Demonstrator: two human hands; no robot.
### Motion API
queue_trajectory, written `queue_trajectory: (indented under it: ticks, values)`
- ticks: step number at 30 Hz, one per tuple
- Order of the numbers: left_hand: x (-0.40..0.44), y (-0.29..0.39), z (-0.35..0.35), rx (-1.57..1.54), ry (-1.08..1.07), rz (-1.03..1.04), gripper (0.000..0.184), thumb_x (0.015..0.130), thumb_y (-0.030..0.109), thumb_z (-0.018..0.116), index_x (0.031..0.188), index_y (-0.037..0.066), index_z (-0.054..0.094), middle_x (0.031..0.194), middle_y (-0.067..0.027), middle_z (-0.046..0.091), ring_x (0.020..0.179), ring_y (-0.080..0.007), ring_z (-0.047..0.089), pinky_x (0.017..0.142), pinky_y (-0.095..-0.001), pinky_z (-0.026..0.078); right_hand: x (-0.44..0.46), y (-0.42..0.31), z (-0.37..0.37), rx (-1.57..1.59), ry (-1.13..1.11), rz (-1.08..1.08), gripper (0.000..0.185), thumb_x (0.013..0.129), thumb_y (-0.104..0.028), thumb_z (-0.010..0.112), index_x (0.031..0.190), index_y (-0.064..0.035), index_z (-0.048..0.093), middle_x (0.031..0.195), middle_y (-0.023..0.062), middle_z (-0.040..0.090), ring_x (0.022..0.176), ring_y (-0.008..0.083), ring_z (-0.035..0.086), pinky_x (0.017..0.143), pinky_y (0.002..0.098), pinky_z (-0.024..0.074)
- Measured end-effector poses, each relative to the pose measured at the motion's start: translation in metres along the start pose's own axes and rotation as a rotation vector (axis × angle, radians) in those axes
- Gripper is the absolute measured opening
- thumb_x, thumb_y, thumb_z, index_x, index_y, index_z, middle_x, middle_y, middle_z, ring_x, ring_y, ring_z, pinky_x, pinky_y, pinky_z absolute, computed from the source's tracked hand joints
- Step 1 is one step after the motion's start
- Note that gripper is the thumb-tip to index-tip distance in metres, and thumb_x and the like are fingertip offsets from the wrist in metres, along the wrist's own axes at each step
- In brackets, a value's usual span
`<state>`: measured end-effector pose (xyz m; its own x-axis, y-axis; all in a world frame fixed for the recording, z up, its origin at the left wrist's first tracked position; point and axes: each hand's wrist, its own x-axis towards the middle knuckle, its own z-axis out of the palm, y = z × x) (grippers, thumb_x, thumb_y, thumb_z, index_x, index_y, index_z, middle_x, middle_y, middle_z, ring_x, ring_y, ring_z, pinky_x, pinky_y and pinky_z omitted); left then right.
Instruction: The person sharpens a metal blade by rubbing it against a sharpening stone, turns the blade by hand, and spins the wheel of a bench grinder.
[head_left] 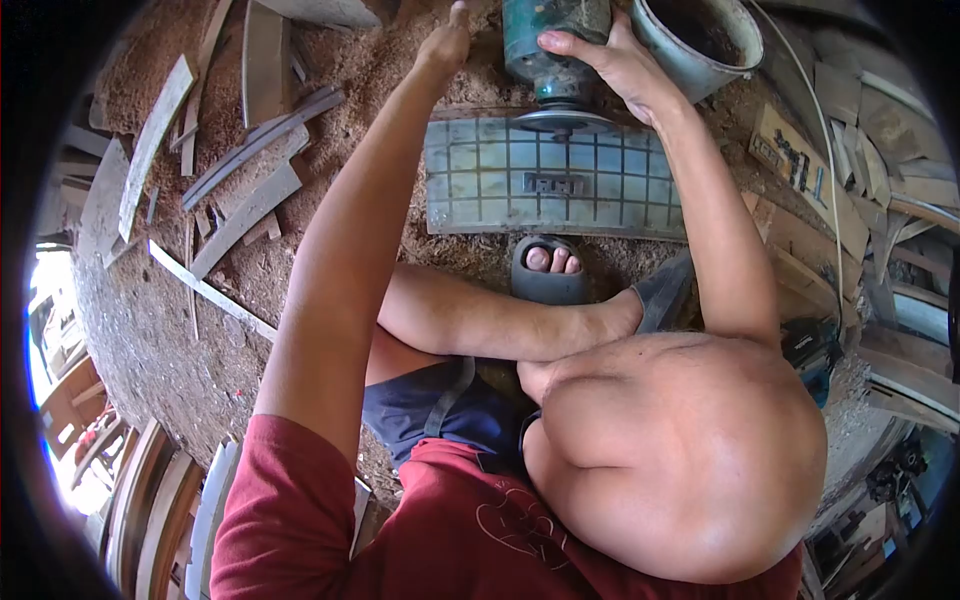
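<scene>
My right hand [628,68] is wrapped round the side of a green disc grinder [555,45], thumb across its body and the other fingers partly hidden. The grinder's round disc [563,120] sits at the far edge of a curved, pale greenish panel [480,180] marked with a dark grid. A small raised block with lettering [553,184] is in the panel's middle. My left hand [446,46] is closed to the left of the grinder, apart from its body, one digit pointing away; whatever it may hold is hidden.
A metal bucket [700,55] stands right of the grinder. Curved wood offcuts [245,220] lie in sawdust at left, with more wood pieces [800,250] at right. A cord [825,130] runs down the right side. My sandalled foot [552,270] is close to the panel.
</scene>
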<state>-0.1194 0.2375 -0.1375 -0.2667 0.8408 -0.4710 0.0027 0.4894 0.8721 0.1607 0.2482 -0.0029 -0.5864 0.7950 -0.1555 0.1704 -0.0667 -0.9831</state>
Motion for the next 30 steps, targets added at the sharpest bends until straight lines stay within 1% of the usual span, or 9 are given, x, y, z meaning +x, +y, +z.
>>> queue_trajectory:
  ticks: [3, 8, 12, 20, 24, 25, 26, 29, 30]
  values:
    - [-0.007, 0.025, 0.013, 0.039, 0.011, -0.030, 0.115, 0.082, 0.091, 0.053, 0.147, -0.004, 0.049, 0.142, -0.0247, 0.057, 0.117, -0.0338, 0.062, 0.097, -0.0477, 0.050, 0.003, 0.004, 0.000, -0.009, 0.030, 0.049, 0.144, 0.069, -0.053, 0.094, 0.164, 0.0007, -0.001, 0.164, 0.0222, 0.025, 0.154, 0.0322, 0.026, 0.126, 0.0429, 0.0265]
    - [-0.040, 0.074, 0.025, 0.112, 0.032, -0.043, 0.120, 0.081, 0.092, 0.053, 0.151, -0.004, 0.041, 0.144, -0.0264, 0.055, 0.121, -0.0354, 0.061, 0.100, -0.0489, 0.048, 0.005, 0.000, 0.000, -0.036, 0.022, 0.040, 0.144, 0.069, -0.054, 0.093, 0.164, 0.0021, 0.001, 0.164, 0.0235, 0.024, 0.154, 0.0328, 0.027, 0.126, 0.0431, 0.0263]
    - [-0.057, 0.090, 0.035, 0.170, 0.085, -0.080, 0.124, 0.080, 0.093, 0.054, 0.155, -0.004, 0.035, 0.146, -0.0279, 0.054, 0.123, -0.0368, 0.059, 0.102, -0.0499, 0.047, 0.000, 0.000, 0.002, -0.005, 0.011, 0.031, 0.142, 0.070, -0.054, 0.093, 0.163, 0.0021, 0.002, 0.164, 0.0236, 0.025, 0.154, 0.0329, 0.028, 0.126, 0.0429, 0.0263]
    - [-0.064, 0.106, 0.041, 0.209, 0.069, -0.060, 0.133, 0.078, 0.094, 0.054, 0.161, -0.004, 0.022, 0.149, -0.0307, 0.051, 0.129, -0.0394, 0.057, 0.106, -0.0519, 0.045, -0.002, -0.003, 0.001, 0.026, 0.004, 0.016, 0.138, 0.072, -0.052, 0.092, 0.164, 0.0007, 0.003, 0.162, 0.0218, 0.028, 0.153, 0.0323, 0.029, 0.125, 0.0424, 0.0281]
    - [-0.078, 0.110, 0.057, 0.271, 0.089, -0.071, 0.138, 0.076, 0.095, 0.054, 0.164, -0.004, 0.016, 0.151, -0.0321, 0.049, 0.132, -0.0408, 0.055, 0.108, -0.0529, 0.044, 0.003, -0.002, -0.001, 0.073, -0.063, -0.082, 0.134, 0.073, -0.052, 0.091, 0.164, -0.0014, 0.007, 0.161, 0.0207, 0.029, 0.151, 0.0319, 0.031, 0.125, 0.0424, 0.0286]
    - [-0.081, 0.111, 0.064, 0.349, 0.082, -0.083, 0.143, 0.075, 0.096, 0.055, 0.165, -0.004, 0.008, 0.154, -0.0338, 0.046, 0.138, -0.0429, 0.052, 0.112, -0.0543, 0.042, 0.004, 0.000, -0.002, 0.081, -0.082, -0.104, 0.133, 0.073, -0.052, 0.091, 0.164, -0.0020, 0.007, 0.160, 0.0205, 0.029, 0.151, 0.0318, 0.031, 0.125, 0.0424, 0.0287]
    - [-0.084, 0.112, 0.071, 0.346, 0.081, -0.086, 0.143, 0.075, 0.096, 0.055, 0.165, -0.004, 0.008, 0.154, -0.0338, 0.046, 0.138, -0.0429, 0.052, 0.112, -0.0543, 0.042, 0.006, 0.004, -0.003, 0.040, -0.062, -0.121, 0.130, 0.075, -0.054, 0.089, 0.164, -0.0022, 0.009, 0.160, 0.0206, 0.031, 0.151, 0.0325, 0.032, 0.125, 0.0429, 0.0280]
    - [-0.093, 0.119, 0.091, 0.424, 0.172, -0.272, 0.145, 0.068, 0.099, 0.056, 0.163, -0.005, 0.023, 0.158, -0.0340, 0.041, 0.145, -0.0456, 0.044, 0.116, -0.0565, 0.039, 0.013, 0.007, -0.022, -0.050, -0.123, -0.074, 0.128, 0.077, -0.057, 0.087, 0.164, -0.0020, 0.009, 0.160, 0.0207, 0.032, 0.150, 0.0325, 0.033, 0.125, 0.0428, 0.0278]
    - [-0.099, 0.115, 0.093, 0.420, 0.218, -0.224, 0.144, 0.066, 0.100, 0.056, 0.161, -0.005, 0.029, 0.157, -0.0343, 0.042, 0.145, -0.0460, 0.044, 0.117, -0.0578, 0.038, 0.013, 0.006, -0.021, -0.106, -0.088, -0.083, 0.121, 0.081, -0.057, 0.084, 0.164, -0.0027, 0.014, 0.161, 0.0200, 0.032, 0.150, 0.0317, 0.034, 0.124, 0.0428, 0.0293]
